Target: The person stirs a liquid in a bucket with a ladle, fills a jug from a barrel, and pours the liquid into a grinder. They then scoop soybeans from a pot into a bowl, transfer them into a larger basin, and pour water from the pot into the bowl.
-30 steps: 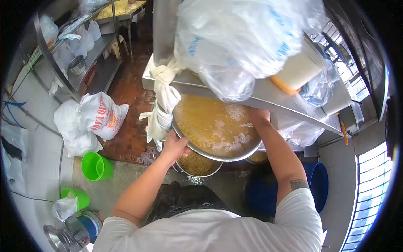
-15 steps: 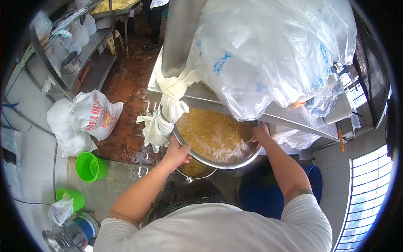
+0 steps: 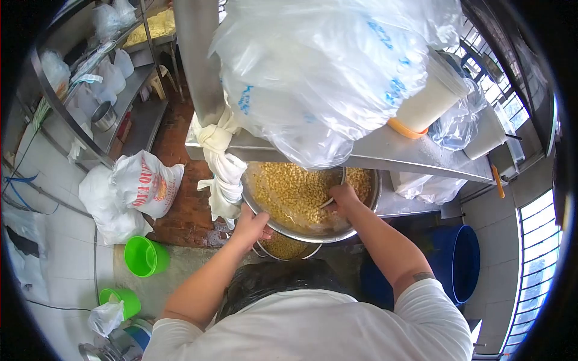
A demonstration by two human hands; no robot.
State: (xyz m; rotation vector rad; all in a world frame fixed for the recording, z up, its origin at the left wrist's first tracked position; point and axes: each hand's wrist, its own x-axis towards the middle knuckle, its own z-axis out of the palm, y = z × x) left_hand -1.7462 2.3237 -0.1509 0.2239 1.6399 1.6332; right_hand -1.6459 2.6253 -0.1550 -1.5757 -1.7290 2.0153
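A wide metal basin holds pale yellow soaked beans in cloudy liquid. At its near left rim, my left hand is closed, thumb over the edge. My right hand is inside the basin at the right, closed round the pale handle of a metal utensil; a curved metal edge shows just above the fist. Its lower part is hidden in the beans, so I cannot tell its exact kind. Below the basin a second metal pot shows partly, with darker beans or grains in it.
A steel shelf with large clear plastic bags overhangs the basin. Knotted cloth wraps the post on the left. White sacks and green buckets stand at left; a blue barrel is at right.
My right hand has moved from the basin's right rim inward among the beans with the utensil. More beans show above the liquid. My left hand stays at the rim; the view has shifted.
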